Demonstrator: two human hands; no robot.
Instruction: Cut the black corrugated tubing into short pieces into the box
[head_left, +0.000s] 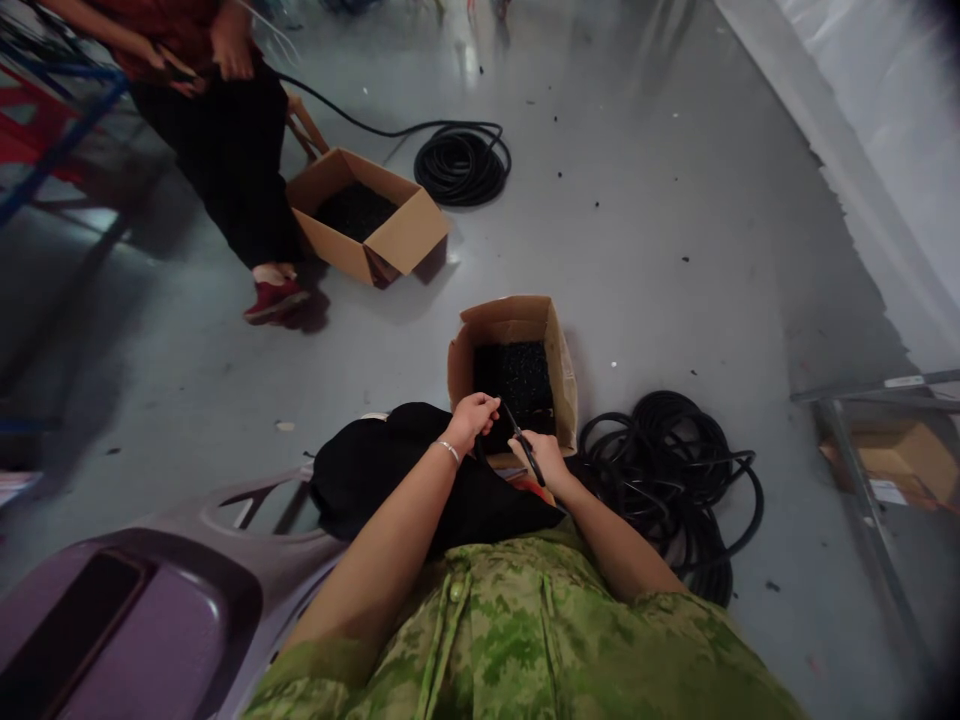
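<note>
My left hand (472, 417) is closed around a piece of black hose over the near edge of a cardboard box (561, 350) that holds several short black pieces. My right hand (541, 455) grips black scissors (523, 440), whose blades point up toward the left hand. Both hands hover above my black-trousered lap. A large loose coil of black hose (675, 480) lies on the floor just right of the box.
Another person in dark trousers and red shoes sits at the upper left beside a second cardboard box (409, 235) of black pieces and another hose coil (463, 162). A purple plastic stool (150, 610) is at my left. A metal rack (874, 470) stands at right.
</note>
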